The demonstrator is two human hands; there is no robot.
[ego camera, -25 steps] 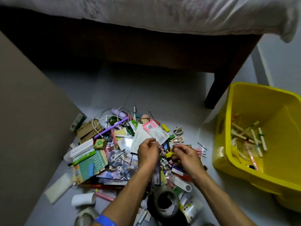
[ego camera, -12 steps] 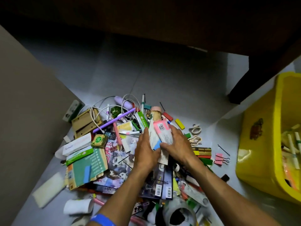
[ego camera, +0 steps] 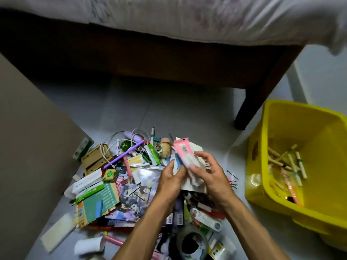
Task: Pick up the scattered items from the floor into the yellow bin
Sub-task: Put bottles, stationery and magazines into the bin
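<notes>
Both hands have come up off the pile and now hold a small bunch of flat things together. The right hand point(ego camera: 210, 175) is curled around a pink packet point(ego camera: 183, 152) and some white cards point(ego camera: 195, 182), and the left hand point(ego camera: 171, 180) pinches the same bunch from the other side. A moment ago they were still digging in the mess on the floor point(ego camera: 169, 109). The yellow bin point(ego camera: 281, 117) waits near the floor's right edge, by the bed leg point(ego camera: 262, 94). I think the bunch goes there next. Lots more stuff is left.
</notes>
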